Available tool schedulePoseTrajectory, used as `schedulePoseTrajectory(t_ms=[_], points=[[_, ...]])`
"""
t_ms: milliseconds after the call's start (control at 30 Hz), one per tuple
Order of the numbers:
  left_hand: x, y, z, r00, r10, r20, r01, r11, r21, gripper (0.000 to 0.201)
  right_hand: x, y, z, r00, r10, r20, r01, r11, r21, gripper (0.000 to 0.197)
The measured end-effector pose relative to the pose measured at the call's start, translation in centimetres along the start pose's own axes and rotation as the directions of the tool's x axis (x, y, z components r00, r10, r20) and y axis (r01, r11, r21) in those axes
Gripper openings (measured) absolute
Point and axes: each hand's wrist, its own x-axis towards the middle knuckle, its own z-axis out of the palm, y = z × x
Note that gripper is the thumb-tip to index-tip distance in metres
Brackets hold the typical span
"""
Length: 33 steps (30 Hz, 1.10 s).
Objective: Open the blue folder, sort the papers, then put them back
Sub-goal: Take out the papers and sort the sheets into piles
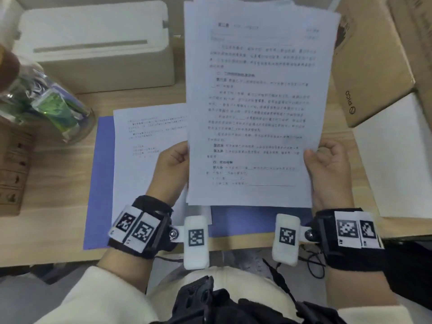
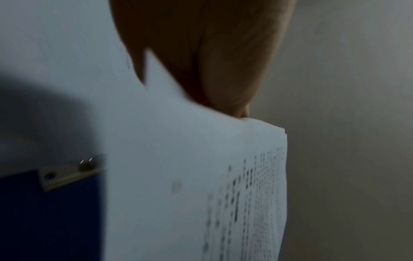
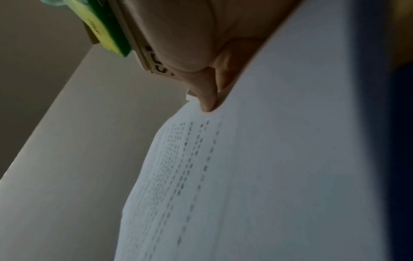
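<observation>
**A:** Why is the stack of papers (image 1: 254, 108) up off the desk like that?

**B:** Most likely so the top page can be read and sorted. The left hand (image 1: 174, 169) grips the stack's left edge and the right hand (image 1: 327, 169) grips its right edge, thumb on the front near the lower corner. In the right wrist view the thumb pinches the sheets from the front; the fingers behind are hidden.

**A:** And the blue folder (image 1: 100, 183)?

**B:** It lies open and flat on the desk (image 1: 51, 206), under both hands and spreading out to the left of the left hand. One single sheet (image 1: 140, 160) lies on it, just left of that hand and partly behind the stack. I'd guess it is a page already set aside. The left wrist view shows a metal clip (image 2: 67, 174) on the folder, so the pages probably go back under that.

**A:** Anything you can read?

**B:** The pages carry printed Chinese text, too blurred to make out. The cardboard box (image 1: 364, 66) beyond the right hand says "PICO". The clear jar (image 1: 44, 106) well to the left of the left hand holds green packets whose labels I cannot read. The white box (image 1: 93, 40) beyond the left hand shows no writing.
</observation>
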Motion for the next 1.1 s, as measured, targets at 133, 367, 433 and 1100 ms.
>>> schedulePoseTrajectory(t_ms=[133,367,433,1100], points=[[-0.4,-0.8,0.9,0.992,-0.118,0.041,0.117,0.993,0.022,0.023,0.7,2.0,-1.2,0.996,0.058,-0.069,-0.07,0.979,-0.191,0.027],[-0.7,-5.1,-8.9,0.778,-0.158,-0.608,0.5,0.742,0.447,0.051,1.2,5.0,-3.2,0.978,0.039,-0.205,-0.157,0.782,-0.603,0.032],[-1.3,-5.5,-9.4,0.74,-0.197,-0.643,0.594,0.64,0.487,0.075,1.4,5.4,-3.4,0.974,0.036,-0.222,-0.172,0.757,-0.63,0.033],[-2.5,-5.0,-12.1,0.811,-0.198,-0.551,0.489,0.747,0.451,0.034,1.2,4.7,-1.4,0.93,-0.076,-0.36,-0.168,0.782,-0.601,0.031]])
